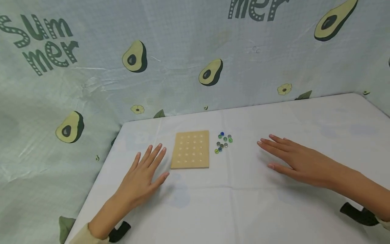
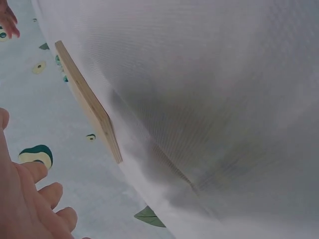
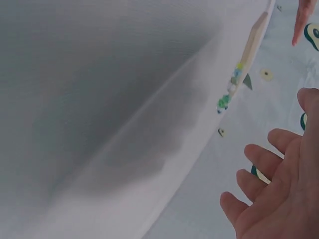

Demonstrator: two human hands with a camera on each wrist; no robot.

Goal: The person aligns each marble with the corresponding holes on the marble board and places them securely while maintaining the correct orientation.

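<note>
A square, light wooden board (image 1: 190, 149) with rows of shallow round hollows lies on the white-covered table. Just right of it is a loose cluster of small glass marbles (image 1: 225, 139) in blue, green and clear. My left hand (image 1: 141, 179) hovers at the board's lower left, palm down with fingers spread, holding nothing. Further off to the right of the marbles, my right hand (image 1: 300, 162) is also held over the cloth with straight fingers and nothing in it. The left wrist view shows the board's thin edge (image 2: 92, 102) beyond the fingers.
A white cloth (image 1: 207, 210) with faint creases covers the table. Behind and to the left hangs a pale curtain (image 1: 173, 44) printed with avocados, flowers and lettering. Black straps (image 1: 359, 214) show at both wrists, near light sleeves.
</note>
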